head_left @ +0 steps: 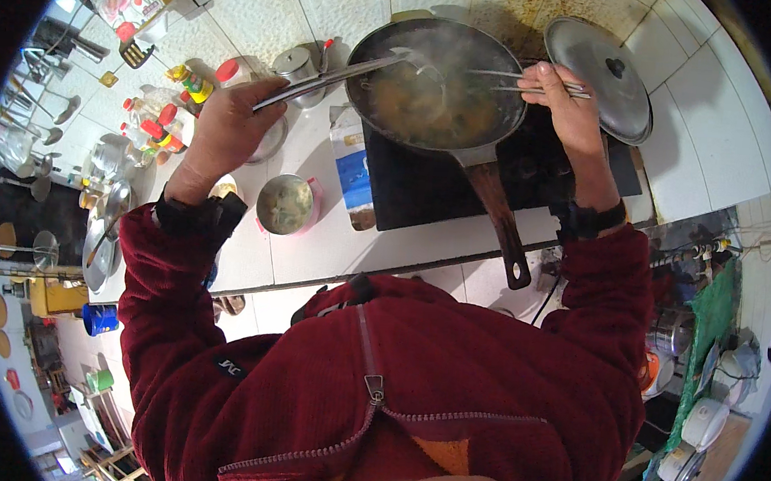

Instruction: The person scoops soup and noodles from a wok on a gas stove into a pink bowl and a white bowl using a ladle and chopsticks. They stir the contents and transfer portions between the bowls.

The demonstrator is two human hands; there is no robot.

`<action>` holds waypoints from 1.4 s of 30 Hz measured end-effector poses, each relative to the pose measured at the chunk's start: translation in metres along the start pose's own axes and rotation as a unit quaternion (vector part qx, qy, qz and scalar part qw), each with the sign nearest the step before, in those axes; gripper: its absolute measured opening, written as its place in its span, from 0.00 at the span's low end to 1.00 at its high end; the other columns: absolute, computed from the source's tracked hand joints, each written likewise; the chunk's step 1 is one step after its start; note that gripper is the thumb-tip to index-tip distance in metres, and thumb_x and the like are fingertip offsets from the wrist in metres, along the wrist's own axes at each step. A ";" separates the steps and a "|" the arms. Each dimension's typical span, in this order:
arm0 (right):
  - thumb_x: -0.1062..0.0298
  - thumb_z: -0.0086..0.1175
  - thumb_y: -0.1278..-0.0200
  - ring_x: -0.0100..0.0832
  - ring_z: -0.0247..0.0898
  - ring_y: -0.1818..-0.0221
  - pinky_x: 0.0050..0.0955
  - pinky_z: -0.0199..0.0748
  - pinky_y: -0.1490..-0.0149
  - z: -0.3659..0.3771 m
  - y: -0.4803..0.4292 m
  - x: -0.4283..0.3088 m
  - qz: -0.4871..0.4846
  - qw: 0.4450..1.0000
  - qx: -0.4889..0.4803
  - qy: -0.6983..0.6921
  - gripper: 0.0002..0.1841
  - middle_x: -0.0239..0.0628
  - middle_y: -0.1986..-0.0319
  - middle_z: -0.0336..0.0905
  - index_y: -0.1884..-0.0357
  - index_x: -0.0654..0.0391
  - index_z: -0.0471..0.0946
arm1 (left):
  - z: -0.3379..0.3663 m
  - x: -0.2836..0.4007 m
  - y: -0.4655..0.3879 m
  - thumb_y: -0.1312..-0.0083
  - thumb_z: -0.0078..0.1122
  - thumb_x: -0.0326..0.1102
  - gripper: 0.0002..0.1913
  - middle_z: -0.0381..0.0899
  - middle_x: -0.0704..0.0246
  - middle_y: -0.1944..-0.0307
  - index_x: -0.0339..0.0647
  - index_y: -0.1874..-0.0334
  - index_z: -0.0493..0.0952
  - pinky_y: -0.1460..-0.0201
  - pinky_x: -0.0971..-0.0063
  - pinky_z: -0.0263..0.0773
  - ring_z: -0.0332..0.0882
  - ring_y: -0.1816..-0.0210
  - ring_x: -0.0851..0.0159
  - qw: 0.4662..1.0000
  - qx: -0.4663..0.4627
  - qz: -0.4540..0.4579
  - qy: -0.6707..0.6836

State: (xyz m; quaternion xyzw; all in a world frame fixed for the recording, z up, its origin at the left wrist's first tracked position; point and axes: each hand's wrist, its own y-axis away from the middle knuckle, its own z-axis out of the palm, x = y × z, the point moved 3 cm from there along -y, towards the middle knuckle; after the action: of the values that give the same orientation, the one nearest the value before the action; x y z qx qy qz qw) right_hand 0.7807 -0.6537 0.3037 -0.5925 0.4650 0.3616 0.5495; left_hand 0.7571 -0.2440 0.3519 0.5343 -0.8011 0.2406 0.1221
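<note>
A dark wok (pixel 433 136) with a wooden handle (pixel 502 222) sits on a black cooktop (pixel 415 202), steaming, with brownish soup (pixel 435 110) inside. My left hand (pixel 236 123) grips the metal handle of a ladle (pixel 343 73), whose head is over the wok, partly hidden by steam. My right hand (pixel 559 102) holds a pair of chopsticks (pixel 504 81) at the wok's right side, their tips over the soup. Left of the cooktop, a small pink-handled pot (pixel 285 205) holds cloudy soup with pieces in it.
A metal lid (pixel 598 74) leans against the tiled wall at the right. A blue-and-white carton (pixel 352 171) lies by the cooktop. A lidded metal canister (pixel 295 66) and several red-capped bottles (pixel 165 128) stand at the left. A spatula (pixel 134 52) hangs on the wall.
</note>
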 end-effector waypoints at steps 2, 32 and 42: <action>0.59 0.50 0.29 0.29 0.79 0.65 0.26 0.78 0.59 0.008 0.001 -0.004 -0.045 0.997 -0.011 -0.054 0.17 0.39 0.68 0.82 0.62 0.66 0.80 | 0.004 0.010 0.001 0.39 0.61 0.34 0.16 0.82 0.55 0.63 0.41 0.49 0.79 0.58 0.67 0.75 0.82 0.61 0.53 0.998 0.025 0.046 -0.037; 0.57 0.46 0.27 0.33 0.79 0.57 0.29 0.79 0.52 0.027 0.014 -0.015 0.050 0.983 -0.176 0.023 0.20 0.43 0.61 0.81 0.54 0.68 0.78 | 0.025 0.053 0.008 0.39 0.60 0.35 0.17 0.74 0.67 0.73 0.49 0.47 0.77 0.73 0.67 0.72 0.78 0.72 0.57 0.949 0.125 0.172 -0.234; 0.52 0.46 0.28 0.33 0.77 0.54 0.30 0.77 0.51 -0.018 0.008 0.004 0.077 0.994 -0.038 0.071 0.24 0.43 0.56 0.80 0.52 0.68 0.78 | 0.022 0.050 0.010 0.38 0.59 0.35 0.18 0.76 0.67 0.72 0.51 0.45 0.77 0.73 0.66 0.73 0.78 0.72 0.57 0.930 0.147 0.171 -0.289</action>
State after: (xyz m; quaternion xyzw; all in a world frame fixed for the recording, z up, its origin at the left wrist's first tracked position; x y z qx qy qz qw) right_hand 0.7728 -0.6722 0.2997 -0.5996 0.5325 0.3773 0.4632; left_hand 0.7290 -0.2916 0.3534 0.4477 -0.8365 0.2081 -0.2378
